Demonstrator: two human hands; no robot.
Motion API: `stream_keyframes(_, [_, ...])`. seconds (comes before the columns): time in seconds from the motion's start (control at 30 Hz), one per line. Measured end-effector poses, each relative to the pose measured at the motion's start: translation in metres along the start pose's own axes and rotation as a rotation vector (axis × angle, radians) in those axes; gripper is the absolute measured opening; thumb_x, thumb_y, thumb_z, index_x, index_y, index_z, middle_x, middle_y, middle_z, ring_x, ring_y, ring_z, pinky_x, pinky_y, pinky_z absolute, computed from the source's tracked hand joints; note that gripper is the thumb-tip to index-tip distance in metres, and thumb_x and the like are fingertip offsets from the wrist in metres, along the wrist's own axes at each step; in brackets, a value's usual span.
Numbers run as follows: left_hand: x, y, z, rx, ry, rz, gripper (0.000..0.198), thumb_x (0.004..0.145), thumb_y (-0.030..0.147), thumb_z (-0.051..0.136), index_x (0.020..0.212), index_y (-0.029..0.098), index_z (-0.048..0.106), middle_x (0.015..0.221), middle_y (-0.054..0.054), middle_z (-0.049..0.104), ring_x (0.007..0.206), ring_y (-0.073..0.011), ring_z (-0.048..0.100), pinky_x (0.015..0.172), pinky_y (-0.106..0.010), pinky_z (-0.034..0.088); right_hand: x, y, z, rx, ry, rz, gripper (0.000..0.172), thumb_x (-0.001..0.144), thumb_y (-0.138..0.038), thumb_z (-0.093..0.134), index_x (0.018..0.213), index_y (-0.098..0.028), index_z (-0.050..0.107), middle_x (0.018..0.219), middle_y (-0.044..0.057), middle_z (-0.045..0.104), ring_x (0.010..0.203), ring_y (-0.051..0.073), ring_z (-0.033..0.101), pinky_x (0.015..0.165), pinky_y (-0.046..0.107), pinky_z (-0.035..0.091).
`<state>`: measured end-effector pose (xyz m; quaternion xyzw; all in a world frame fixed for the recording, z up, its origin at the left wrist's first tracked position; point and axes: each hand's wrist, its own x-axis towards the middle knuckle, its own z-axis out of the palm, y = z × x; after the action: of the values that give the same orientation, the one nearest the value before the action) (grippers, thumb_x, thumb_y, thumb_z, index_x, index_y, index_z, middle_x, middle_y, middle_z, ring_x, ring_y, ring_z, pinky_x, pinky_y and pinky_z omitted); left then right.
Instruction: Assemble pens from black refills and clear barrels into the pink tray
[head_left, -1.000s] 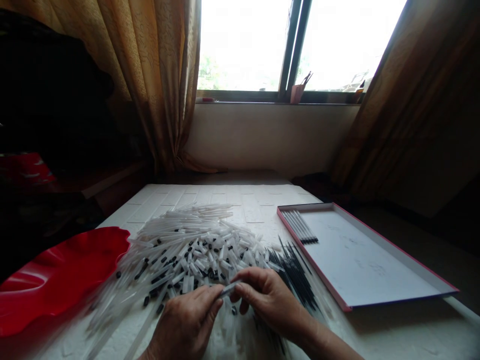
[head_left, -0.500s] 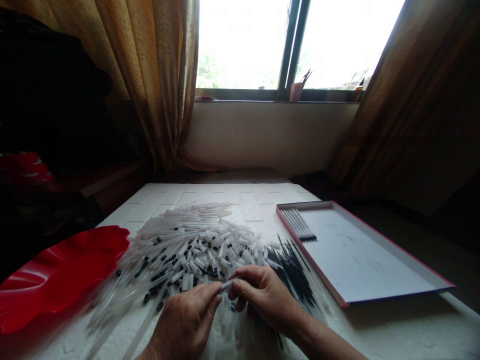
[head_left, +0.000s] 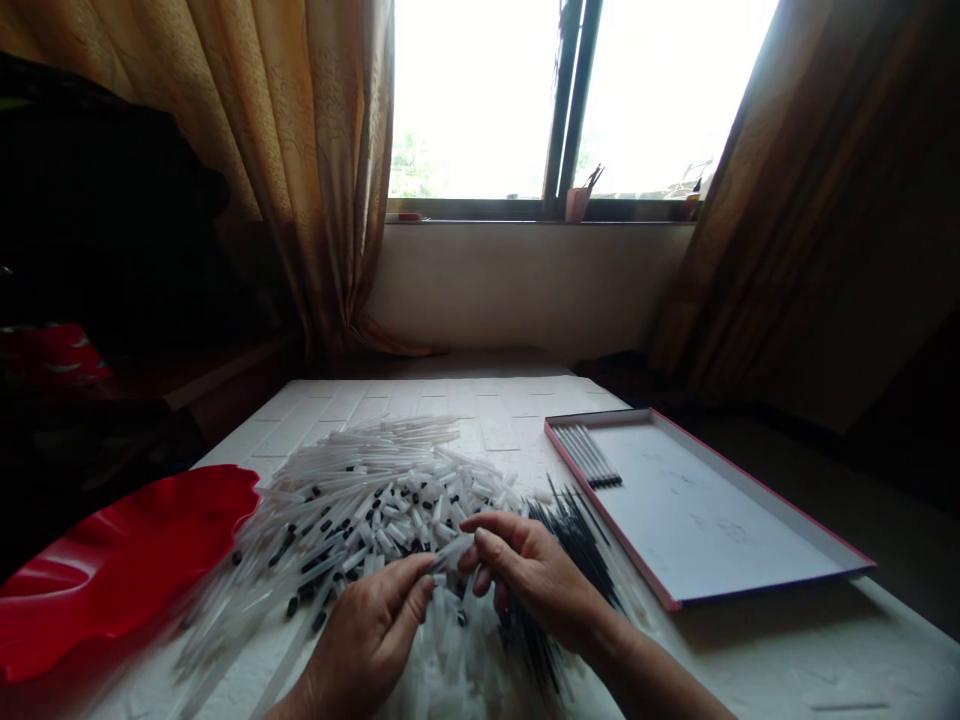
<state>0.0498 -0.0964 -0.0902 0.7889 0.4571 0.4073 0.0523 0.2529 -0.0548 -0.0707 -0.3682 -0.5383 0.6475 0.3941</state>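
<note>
My left hand (head_left: 375, 625) is closed in a pinch on the slim end of a pen (head_left: 436, 566), most of which its fingers hide. A translucent white pen cap (head_left: 454, 549) sits at that end, slanting up to the right. At the cap's other end are the thumb and forefinger of my right hand (head_left: 525, 570), bent round it, with the other fingers curled below. Under and beyond both hands lies a heap of loose pen caps (head_left: 405, 520), some with black plugs among them. Black pen refills (head_left: 574, 540) lie in a bundle just right of my right hand.
Clear pen barrels (head_left: 382, 445) are piled behind the caps on the white table (head_left: 495, 400). A shallow red-edged box lid (head_left: 720, 500) at right holds a row of finished-looking pens (head_left: 589, 455). A red wavy-rimmed bowl (head_left: 135, 560) stands at left.
The view has tilted up and shifted slightly right. My right fingers have loosened and spread a little around the cap; my left hand keeps its pinch.
</note>
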Motion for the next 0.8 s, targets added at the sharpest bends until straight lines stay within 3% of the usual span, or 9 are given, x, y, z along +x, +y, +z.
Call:
stream_keyframes(0.13, [-0.001, -0.002, 0.001, -0.133, -0.081, -0.102, 0.031, 0.1, 0.038, 0.046, 0.098, 0.024, 0.074, 0.056, 0.005, 0.07, 0.046, -0.0121, 0.067, 0.047, -0.016, 0.052, 0.0, -0.001, 0.001, -0.016, -0.014, -0.001, 0.057, 0.07, -0.066, 0.074, 0.096, -0.015, 0.067, 0.073, 0.002, 0.071, 0.051, 0.01, 0.058, 0.04, 0.018, 0.036])
stream_keyframes(0.33, [0.001, 0.008, -0.002, -0.24, -0.206, -0.107, 0.028, 0.099, 0.032, 0.049, 0.108, 0.028, 0.075, 0.078, 0.003, 0.079, 0.059, -0.0116, 0.071, 0.058, -0.016, 0.055, 0.0, 0.0, 0.007, -0.074, -0.053, -0.022, 0.035, 0.073, -0.049, 0.074, 0.079, -0.015, 0.07, 0.061, -0.002, 0.066, 0.046, 0.008, 0.05, 0.047, 0.021, 0.039])
stream_keyframes(0.43, [0.003, 0.012, -0.005, -0.236, -0.212, -0.077, 0.027, 0.098, 0.028, 0.05, 0.107, 0.029, 0.076, 0.084, 0.002, 0.08, 0.068, -0.0129, 0.075, 0.066, -0.016, 0.057, -0.001, 0.001, 0.007, -0.1, -0.063, -0.019, 0.028, 0.075, -0.043, 0.071, 0.076, -0.015, 0.072, 0.059, -0.002, 0.064, 0.046, 0.007, 0.05, 0.047, 0.021, 0.039])
stream_keyframes(0.53, [0.003, 0.013, -0.004, -0.227, -0.209, -0.059, 0.027, 0.098, 0.027, 0.05, 0.106, 0.029, 0.076, 0.088, 0.001, 0.082, 0.078, -0.0155, 0.078, 0.07, -0.017, 0.058, -0.002, 0.003, 0.007, -0.111, -0.054, -0.006, 0.029, 0.074, -0.044, 0.071, 0.075, -0.015, 0.071, 0.059, -0.002, 0.064, 0.046, 0.008, 0.051, 0.044, 0.02, 0.037])
stream_keyframes(0.67, [0.001, 0.01, -0.001, -0.211, -0.181, -0.062, 0.027, 0.098, 0.027, 0.05, 0.103, 0.028, 0.076, 0.087, 0.0, 0.082, 0.077, -0.016, 0.079, 0.069, -0.017, 0.058, -0.003, 0.005, 0.01, -0.137, -0.03, 0.026, 0.033, 0.075, -0.048, 0.07, 0.076, -0.015, 0.07, 0.061, 0.0, 0.065, 0.044, 0.009, 0.052, 0.036, 0.017, 0.032])
stream_keyframes(0.8, [-0.002, 0.008, 0.001, -0.199, -0.169, -0.088, 0.026, 0.096, 0.028, 0.052, 0.099, 0.026, 0.077, 0.084, -0.001, 0.081, 0.076, -0.0167, 0.079, 0.067, -0.018, 0.057, -0.003, 0.003, 0.012, -0.125, -0.028, 0.043, 0.032, 0.073, -0.047, 0.069, 0.074, -0.015, 0.068, 0.061, -0.001, 0.064, 0.043, 0.008, 0.052, 0.035, 0.016, 0.034])
